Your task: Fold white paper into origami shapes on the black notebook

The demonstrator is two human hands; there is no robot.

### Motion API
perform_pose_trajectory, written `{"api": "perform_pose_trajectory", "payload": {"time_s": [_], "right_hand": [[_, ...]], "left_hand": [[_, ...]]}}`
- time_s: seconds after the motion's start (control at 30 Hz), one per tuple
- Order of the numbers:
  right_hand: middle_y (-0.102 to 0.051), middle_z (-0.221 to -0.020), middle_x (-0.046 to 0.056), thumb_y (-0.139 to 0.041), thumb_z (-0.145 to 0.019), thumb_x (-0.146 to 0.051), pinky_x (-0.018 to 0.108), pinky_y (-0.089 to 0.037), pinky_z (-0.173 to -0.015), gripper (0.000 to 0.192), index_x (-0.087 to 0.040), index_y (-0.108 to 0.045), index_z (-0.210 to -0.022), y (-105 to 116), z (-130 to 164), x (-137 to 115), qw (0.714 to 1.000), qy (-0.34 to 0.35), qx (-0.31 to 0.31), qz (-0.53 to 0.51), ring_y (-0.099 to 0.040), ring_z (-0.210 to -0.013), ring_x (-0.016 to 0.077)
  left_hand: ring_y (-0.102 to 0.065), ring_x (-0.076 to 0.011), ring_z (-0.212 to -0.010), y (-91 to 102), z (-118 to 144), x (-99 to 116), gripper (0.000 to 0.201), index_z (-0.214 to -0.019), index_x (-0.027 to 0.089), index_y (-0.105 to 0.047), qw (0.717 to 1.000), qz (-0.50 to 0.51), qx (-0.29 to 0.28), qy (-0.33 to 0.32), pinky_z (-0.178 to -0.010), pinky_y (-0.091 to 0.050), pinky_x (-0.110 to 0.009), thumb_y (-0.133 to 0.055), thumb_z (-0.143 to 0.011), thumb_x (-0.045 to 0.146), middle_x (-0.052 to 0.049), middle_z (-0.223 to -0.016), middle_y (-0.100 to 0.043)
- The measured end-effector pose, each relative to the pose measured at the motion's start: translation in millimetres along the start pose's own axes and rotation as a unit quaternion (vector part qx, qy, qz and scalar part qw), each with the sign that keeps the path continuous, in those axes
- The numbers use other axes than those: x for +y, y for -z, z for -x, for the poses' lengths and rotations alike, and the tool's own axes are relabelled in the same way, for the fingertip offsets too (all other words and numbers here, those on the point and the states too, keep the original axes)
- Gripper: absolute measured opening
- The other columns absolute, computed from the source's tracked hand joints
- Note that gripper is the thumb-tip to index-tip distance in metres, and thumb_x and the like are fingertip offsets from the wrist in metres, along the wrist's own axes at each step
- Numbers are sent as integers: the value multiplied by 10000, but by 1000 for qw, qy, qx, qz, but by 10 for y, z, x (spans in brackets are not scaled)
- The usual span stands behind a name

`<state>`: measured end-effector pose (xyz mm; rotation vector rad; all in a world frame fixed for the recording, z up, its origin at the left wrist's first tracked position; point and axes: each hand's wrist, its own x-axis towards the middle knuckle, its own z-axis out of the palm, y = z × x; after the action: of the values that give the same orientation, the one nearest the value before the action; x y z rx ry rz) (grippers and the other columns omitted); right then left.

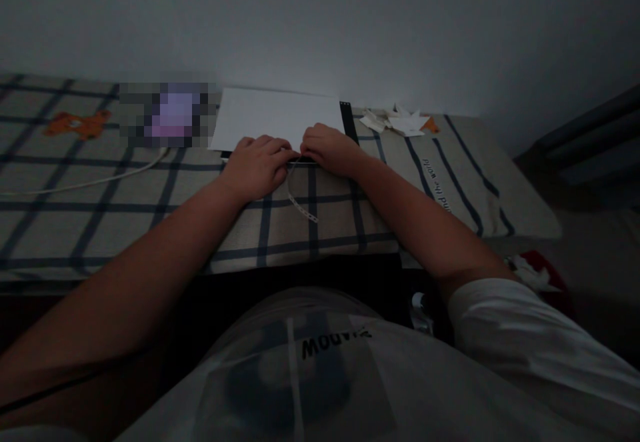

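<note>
- The left hand (257, 162) and the right hand (327, 149) lie knuckles up, side by side, at the near edge of a white rectangular sheet of paper (277, 119) on the checked bed cover (125, 215).
- Both hands' fingers curl down onto that edge; whether they pinch it or only press on it cannot be told.
- A thin white perforated paper strip (299, 205) trails from between the hands toward the person across the cover.
- A black perforated strip (349, 122) runs along the sheet's right edge.
- White paper scraps (397, 122) lie near the wall, right of the sheet.
- A white cable (90, 181) crosses the cover on the left, well apart from the hands.
- Open cover lies on both sides of the forearms.
</note>
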<state>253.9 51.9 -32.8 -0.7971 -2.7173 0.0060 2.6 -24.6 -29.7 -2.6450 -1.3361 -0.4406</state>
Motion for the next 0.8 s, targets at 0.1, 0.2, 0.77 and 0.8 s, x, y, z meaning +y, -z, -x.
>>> {"api": "perform_pose_trajectory", "payload": {"time_s": [0.1,0.2,0.77,0.8], "right_hand": [[-748,-1207,145,-487,-1159,-214,463,-473,-1071,308,-189,-794,-1161,9,29,8,1000,6,-11,0,-616,-1178,312],[-752,-1235,143,-530,-1140,-202,455,-473,-1110,279,-176,-785,-1251,-11,54,57,1000,-7,4,-27,-621,-1205,300],[-747,-1193,123,-526,-1123,-208,458,-468,-1124,248,-203,-771,-1159,-94,-8,82,998,-1,22,-58,-597,-1184,287],[-747,-1196,127,-526,-1122,-209,461,-469,-1125,248,-199,-771,-1162,-95,-13,82,999,-6,17,-51,-601,-1187,290]], "left_hand": [[-688,-431,-1360,0,1,3,525,-1510,306,-787,1000,-3,-4,-3,-1049,-519,-649,-492,-1076,306,-155,-1488,-791],[-682,-435,-1357,10,1,6,515,-1501,318,-788,1000,7,-5,-5,-1066,-509,-660,-529,-1057,299,-151,-1486,-791],[-677,-418,-1387,8,-19,7,549,-1523,266,-775,1000,-16,-22,-7,-1072,-538,-619,-483,-1060,306,-149,-1506,-782],[-679,-419,-1381,5,-19,8,548,-1516,264,-780,1000,-17,-20,-6,-1065,-539,-619,-476,-1063,312,-149,-1498,-786]]}}
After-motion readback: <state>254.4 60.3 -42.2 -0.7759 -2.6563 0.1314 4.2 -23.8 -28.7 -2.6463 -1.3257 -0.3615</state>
